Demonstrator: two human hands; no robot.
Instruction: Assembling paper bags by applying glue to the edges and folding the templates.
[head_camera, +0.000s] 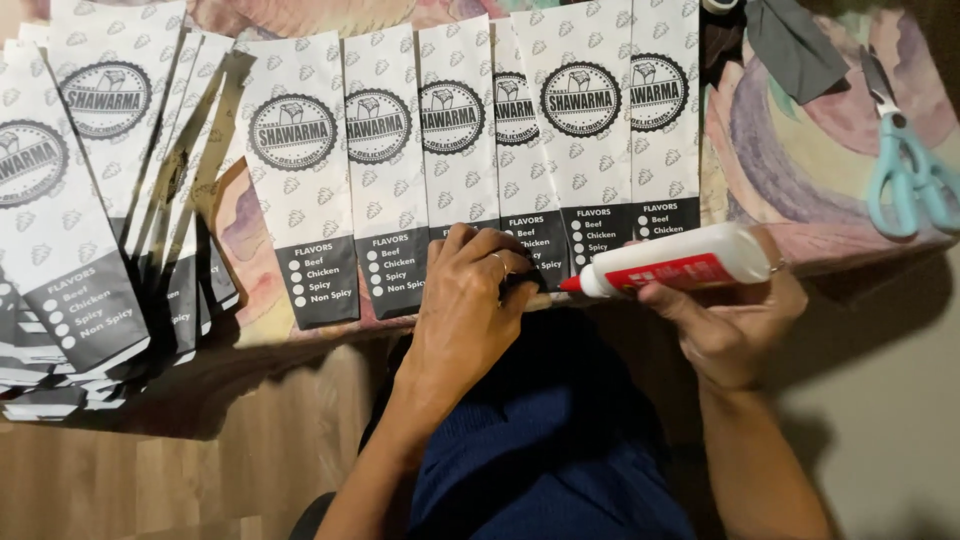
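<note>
My right hand (722, 325) holds a white glue bottle (672, 264) with a red label and a red tip, lying sideways with the tip pointing left. My left hand (462, 305) rests on the bottom edge of a white paper bag (521, 170) with a round black emblem and a black lower band, its fingertips pressing the band just left of the bottle's tip. That bag lies in a row of similar overlapping paper bags (385, 160) along the edge of a table covered with a pastel patterned cloth (800, 150).
A fanned stack of the same bags (70, 220) lies at the left. Teal-handled scissors (905, 165) and a dark grey scrap (795, 45) sit at the right on the cloth. Dark blue fabric (550, 440) covers my lap below the table edge.
</note>
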